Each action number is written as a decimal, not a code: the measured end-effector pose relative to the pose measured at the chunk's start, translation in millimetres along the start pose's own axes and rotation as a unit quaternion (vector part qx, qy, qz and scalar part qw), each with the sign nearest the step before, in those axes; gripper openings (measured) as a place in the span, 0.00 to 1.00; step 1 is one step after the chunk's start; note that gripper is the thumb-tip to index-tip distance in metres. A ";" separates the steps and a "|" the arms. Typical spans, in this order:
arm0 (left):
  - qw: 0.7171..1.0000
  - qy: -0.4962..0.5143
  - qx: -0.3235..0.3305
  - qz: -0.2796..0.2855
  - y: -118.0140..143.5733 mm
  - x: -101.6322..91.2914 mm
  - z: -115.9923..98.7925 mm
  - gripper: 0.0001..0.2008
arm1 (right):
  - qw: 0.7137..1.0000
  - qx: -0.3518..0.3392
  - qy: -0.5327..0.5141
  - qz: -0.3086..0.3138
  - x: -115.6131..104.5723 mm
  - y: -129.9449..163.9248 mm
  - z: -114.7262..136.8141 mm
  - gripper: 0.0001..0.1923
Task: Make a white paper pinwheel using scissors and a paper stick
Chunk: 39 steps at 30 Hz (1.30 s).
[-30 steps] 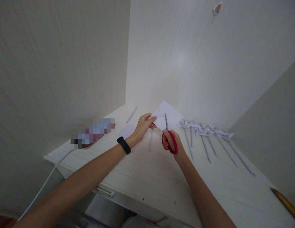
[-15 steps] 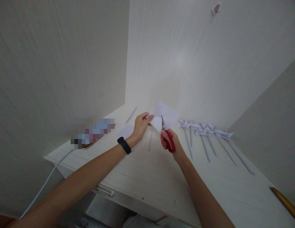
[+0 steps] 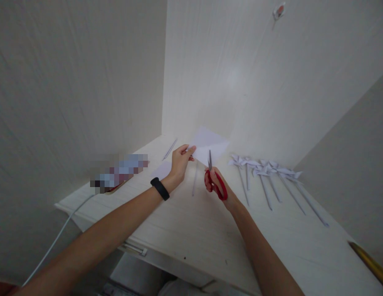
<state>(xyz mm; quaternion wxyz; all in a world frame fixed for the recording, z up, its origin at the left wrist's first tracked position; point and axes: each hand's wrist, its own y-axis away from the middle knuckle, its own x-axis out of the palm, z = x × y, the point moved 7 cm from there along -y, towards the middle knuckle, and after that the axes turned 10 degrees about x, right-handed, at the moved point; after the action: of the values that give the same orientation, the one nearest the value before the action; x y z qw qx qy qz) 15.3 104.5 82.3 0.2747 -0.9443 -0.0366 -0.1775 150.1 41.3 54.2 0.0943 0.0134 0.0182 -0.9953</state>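
My left hand point(image 3: 182, 160) pinches the left corner of a white sheet of paper point(image 3: 208, 142), which is held up above the desk. My right hand point(image 3: 220, 185) grips red-handled scissors point(image 3: 220, 187); their metal blades point away from me and overlap the lower part of the sheet. Whether the blades are cutting into it I cannot tell. Below the sheet a thin paper stick point(image 3: 195, 181) lies on the desk. Another piece of paper point(image 3: 161, 169) lies left of my left hand, partly hidden behind the wrist.
Several white paper pinwheels point(image 3: 265, 168) on rolled sticks lie in a row at right. Two thin sticks point(image 3: 170, 149) lie at the back left. A blurred-out object point(image 3: 121, 170) with a white cable point(image 3: 64, 226) sits at left. Walls close in the white desk point(image 3: 179, 222).
The sheet has turned and tilted in my left hand, rising slightly. My right hand has shifted a little left and down, and the scissor blades look closer together.
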 end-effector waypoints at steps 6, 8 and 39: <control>0.996 0.070 -0.026 -0.045 -2.5 -3.3 2.2 0.08 | 0.999 -0.033 -0.005 0.014 5.9 2.5 -0.9 0.21; 0.989 0.118 -0.047 -0.081 -2.9 -5.0 5.8 0.06 | 0.998 -0.060 -0.020 -0.004 1.8 1.8 1.1 0.19; 0.970 -0.084 -0.152 0.172 27.5 28.8 31.0 0.11 | 0.968 -0.059 -0.052 -0.240 -48.3 -4.9 -5.9 0.23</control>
<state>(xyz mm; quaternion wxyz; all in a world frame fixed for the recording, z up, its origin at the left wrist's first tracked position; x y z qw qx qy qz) 56.5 97.0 54.2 0.1508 -0.9785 0.1310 -0.0515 196.7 55.3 49.9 -0.1455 -0.0482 0.0746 -0.9854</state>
